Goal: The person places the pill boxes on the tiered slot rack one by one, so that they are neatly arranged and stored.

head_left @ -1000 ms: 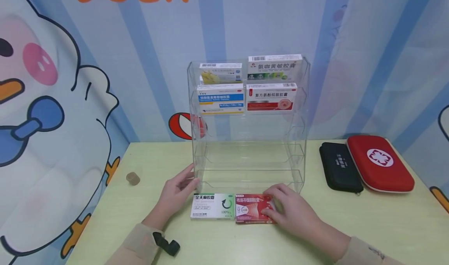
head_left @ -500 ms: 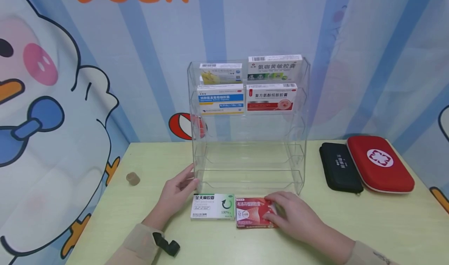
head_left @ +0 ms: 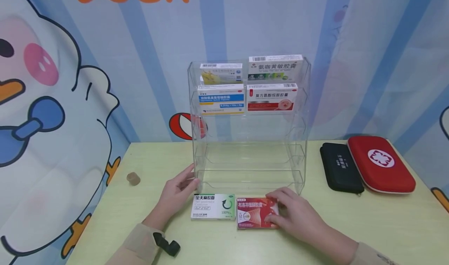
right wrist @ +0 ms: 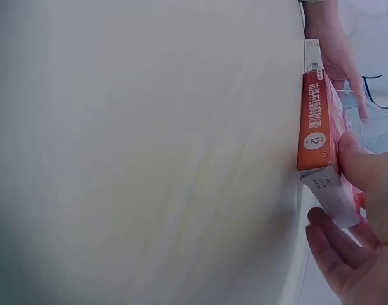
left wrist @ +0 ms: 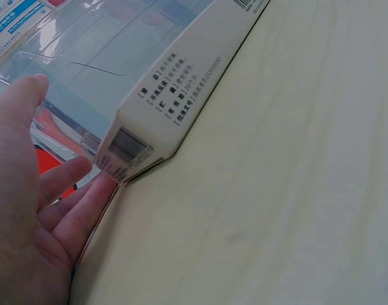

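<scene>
In the head view, a clear acrylic rack (head_left: 249, 171) stands on the table. My left hand (head_left: 178, 193) rests against its lower left side, fingers relaxed and fairly straight, thumb apart from them. Before the rack lies a white and green medicine box (head_left: 212, 207); its barcode end (left wrist: 131, 147) is close to my left fingertips in the left wrist view. Just right of it is a red medicine box (head_left: 253, 214). My right hand (head_left: 296, 214) pinches that red box at its right end. The right wrist view shows the thumb on one side and fingers beyond the box's end.
Four boxes fill the rack's upper tiers, among them a blue and white box (head_left: 221, 99) and a red and white box (head_left: 271, 97). At the right lie a black zip case (head_left: 340, 167) and a red case (head_left: 386, 175). A small brown cylinder (head_left: 133, 178) stands left.
My right hand has drawn the red medicine box slightly toward me and a touch to the right, leaving a narrow gap beside the white and green box. The left hand stays put.
</scene>
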The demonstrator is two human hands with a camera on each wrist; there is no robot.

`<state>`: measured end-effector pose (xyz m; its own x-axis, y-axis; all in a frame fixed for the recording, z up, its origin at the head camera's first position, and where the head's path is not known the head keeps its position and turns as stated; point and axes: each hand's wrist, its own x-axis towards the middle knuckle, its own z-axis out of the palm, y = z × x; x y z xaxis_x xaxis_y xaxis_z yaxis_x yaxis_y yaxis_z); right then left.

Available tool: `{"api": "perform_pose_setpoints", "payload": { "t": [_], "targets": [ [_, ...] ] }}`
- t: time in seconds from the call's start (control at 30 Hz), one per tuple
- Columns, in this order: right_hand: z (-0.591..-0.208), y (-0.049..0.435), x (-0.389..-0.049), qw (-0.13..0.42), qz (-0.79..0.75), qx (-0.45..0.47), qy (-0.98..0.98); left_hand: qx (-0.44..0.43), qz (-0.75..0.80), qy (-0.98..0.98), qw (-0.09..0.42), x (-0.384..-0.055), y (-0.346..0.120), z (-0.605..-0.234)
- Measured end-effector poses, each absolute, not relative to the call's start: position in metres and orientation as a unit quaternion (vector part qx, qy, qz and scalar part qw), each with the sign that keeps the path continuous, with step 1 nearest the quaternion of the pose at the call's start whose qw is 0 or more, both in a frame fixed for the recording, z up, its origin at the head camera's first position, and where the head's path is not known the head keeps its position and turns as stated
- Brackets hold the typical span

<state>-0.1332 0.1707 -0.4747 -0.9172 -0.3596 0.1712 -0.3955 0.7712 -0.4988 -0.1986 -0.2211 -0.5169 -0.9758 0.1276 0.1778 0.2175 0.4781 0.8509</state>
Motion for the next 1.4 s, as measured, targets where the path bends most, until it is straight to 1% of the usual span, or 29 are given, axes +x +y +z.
{"api": "perform_pose_setpoints", "payload": {
  "t": [0.2,0.27,0.47,0.7,0.93,1.23,1.4],
  "targets": [
    [-0.467,0.173,-0.138,0.027,0.364,0.213,-0.906,-0.096,-0.500,-0.860,0.042,-0.199,-0.221,-0.517],
    [-0.463,0.174,-0.140,0.034,0.383,0.217,-0.897,-0.095,-0.500,-0.860,0.041,-0.199,-0.221,-0.517],
    [-0.447,0.175,-0.148,0.077,0.399,0.231,-0.884,-0.095,-0.501,-0.859,0.041,-0.200,-0.222,-0.520],
    [-0.422,0.171,-0.162,0.151,0.403,0.258,-0.865,-0.097,-0.500,-0.860,0.042,-0.200,-0.221,-0.521],
    [-0.395,0.159,-0.182,0.209,0.402,0.251,-0.855,-0.097,-0.497,-0.861,0.041,-0.201,-0.222,-0.522],
    [-0.365,0.133,-0.206,0.260,0.411,0.263,-0.833,-0.091,-0.503,-0.859,0.037,-0.201,-0.221,-0.523],
    [-0.355,0.119,-0.221,0.273,0.422,0.259,-0.825,-0.096,-0.503,-0.858,0.042,-0.202,-0.222,-0.523]
  ]
}}
